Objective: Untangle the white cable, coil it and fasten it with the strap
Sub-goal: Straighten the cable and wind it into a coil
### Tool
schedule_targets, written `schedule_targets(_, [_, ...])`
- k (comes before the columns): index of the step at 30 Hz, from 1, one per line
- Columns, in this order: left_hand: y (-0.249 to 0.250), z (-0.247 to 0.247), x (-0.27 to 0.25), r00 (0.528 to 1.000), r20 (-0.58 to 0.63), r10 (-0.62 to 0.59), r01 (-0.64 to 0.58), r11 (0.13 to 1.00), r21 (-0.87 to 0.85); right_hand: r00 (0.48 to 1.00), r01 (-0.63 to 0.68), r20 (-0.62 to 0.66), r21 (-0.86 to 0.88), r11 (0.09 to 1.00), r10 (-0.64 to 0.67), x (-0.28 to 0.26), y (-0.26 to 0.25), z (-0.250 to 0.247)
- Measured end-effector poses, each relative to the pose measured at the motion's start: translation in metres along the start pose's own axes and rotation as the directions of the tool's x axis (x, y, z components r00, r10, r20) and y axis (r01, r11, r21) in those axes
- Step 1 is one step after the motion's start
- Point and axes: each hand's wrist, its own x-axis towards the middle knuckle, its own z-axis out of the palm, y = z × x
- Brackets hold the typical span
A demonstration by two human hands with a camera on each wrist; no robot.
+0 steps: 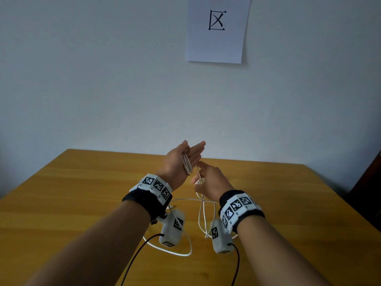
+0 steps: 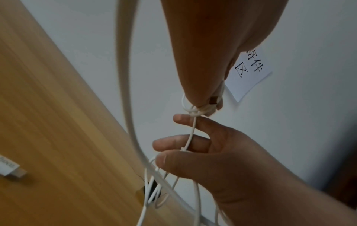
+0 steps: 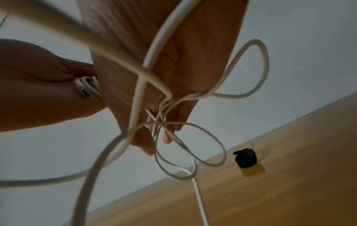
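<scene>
Desk point(image 1: 82, 203) of yellow wood, against a pale wall with a printed paper sheet point(image 1: 216, 38) above. Over the desk middle, both hands raised close together. Left hand point(image 1: 181, 159) with fingers straight, thumb pressing a few gathered turns of the white cable point(image 1: 187, 164) on the palm. Right hand point(image 1: 210, 182) just beside, fingers curled, pinching a tangled strand; loose loops hanging down onto the desk. Black strap point(image 3: 245, 159) lying apart on the desk near the wall.

Wall paper point(image 1: 216, 34) cut off at top edge.
</scene>
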Motion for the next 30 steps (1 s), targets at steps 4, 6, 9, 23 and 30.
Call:
schedule_targets(4, [-0.008,0.000,0.006,0.993,-0.065,0.099,-0.083,0.975,0.208,0.998,0.014,0.053,0.007,1.000,-0.014,-0.001,0.001,-0.002])
schedule_targets(6, [-0.010,0.004,0.003,0.985,-0.082,0.153,-0.109,0.912,0.395,0.998,0.013,0.066,-0.007,1.000,-0.012,-0.001,0.000,-0.002])
schedule_targets(9, [-0.007,0.011,-0.006,0.976,-0.043,0.213,-0.140,0.766,0.628,0.995,0.020,0.100,-0.033,0.999,-0.017,-0.002,0.001,-0.002])
schedule_targets(23, [-0.015,-0.023,0.010,0.969,0.123,0.215,-0.089,-0.163,0.983,0.999,-0.031,0.034,-0.129,0.991,0.035,-0.007,0.008,-0.005])
schedule_targets(30, [-0.015,-0.030,0.015,0.991,0.020,0.131,-0.002,-0.141,0.990,0.991,-0.054,-0.131,-0.124,0.991,0.037,-0.005,0.012,-0.001])
